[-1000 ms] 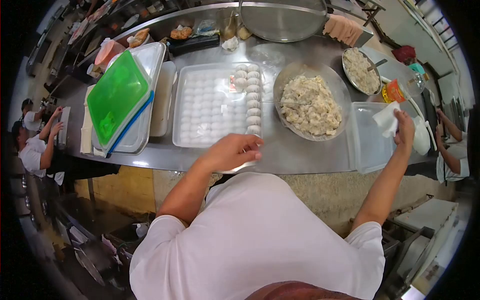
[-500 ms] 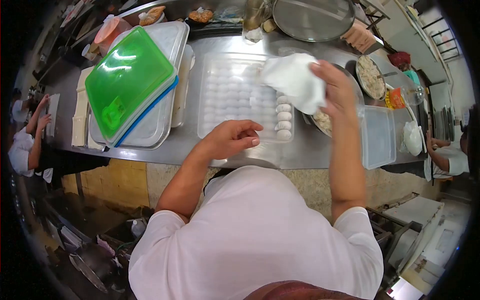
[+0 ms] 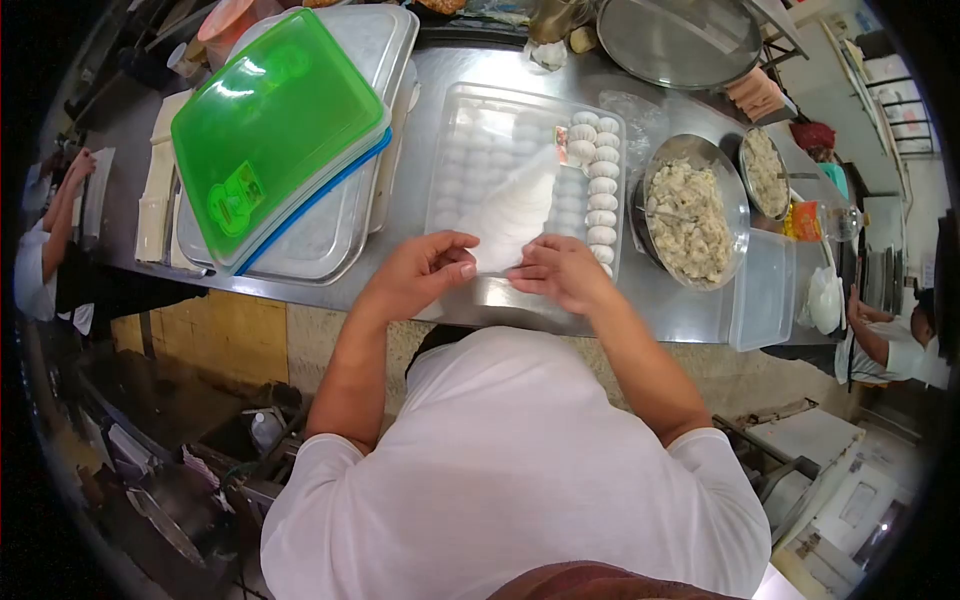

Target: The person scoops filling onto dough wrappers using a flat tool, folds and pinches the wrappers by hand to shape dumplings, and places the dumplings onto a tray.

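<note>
White sheet: one, thin, hanging in the hands over the near part of a shallow clear tray of rounded white pieces. Clock positions taken from the White sheet, wearer at 6.

Surface: metal table, shiny. At 10 o'clock, green lid, tilted atop a stack. At 1 o'clock, round metal tray. At 3 o'clock, large bowl of pale, chunky mixture; beyond it, small bowl of similar food. At 4 o'clock, clear container, beside a white bag.

Room: yellow panel at 8 o'clock, below the table edge; other people at the far edges, one toward 9, one toward 4.

Left hand: forearm rising toward 1 o'clock, fingers curled, thumb and forefinger slightly apart at the sheet's near left edge; whether they grip it, cannot tell.

Right hand: forearm slanting toward 11 o'clock, fingers bent inward, thumb and fingertips pinched on the sheet's near right edge.
</note>
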